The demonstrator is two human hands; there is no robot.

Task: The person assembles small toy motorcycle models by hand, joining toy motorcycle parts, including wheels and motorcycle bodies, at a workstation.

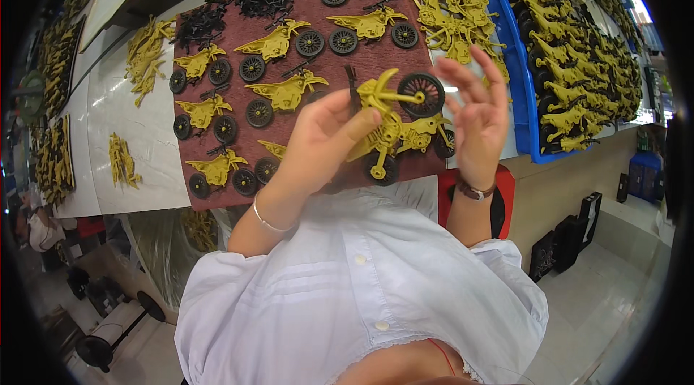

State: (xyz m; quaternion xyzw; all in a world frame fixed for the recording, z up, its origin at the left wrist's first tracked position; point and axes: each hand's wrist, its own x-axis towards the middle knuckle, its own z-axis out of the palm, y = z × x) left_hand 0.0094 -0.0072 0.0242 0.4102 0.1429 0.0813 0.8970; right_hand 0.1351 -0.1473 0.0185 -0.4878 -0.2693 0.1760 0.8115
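Note:
My left hand (322,135) grips a yellow toy motorcycle (376,98) above the near edge of a maroon cloth (244,140). A black spoked wheel (421,94) sits between the ends of its yellow fork, pointing right. Beside that wheel is my right hand (478,121), with fingers spread and nothing visible in it. Several more toy motorcycles (278,41), yellow with black wheels, lie in rows on the cloth. One of them (418,135) is partly hidden behind the held toy.
Two piles of small black parts (202,21) lie at the cloth's far left. Loose yellow parts (454,9) are heaped to its right, and smaller yellow bunches (147,56) lie left. A blue tray (519,88) full of toy motorcycles stands right. A red stool (508,200) is below the table edge.

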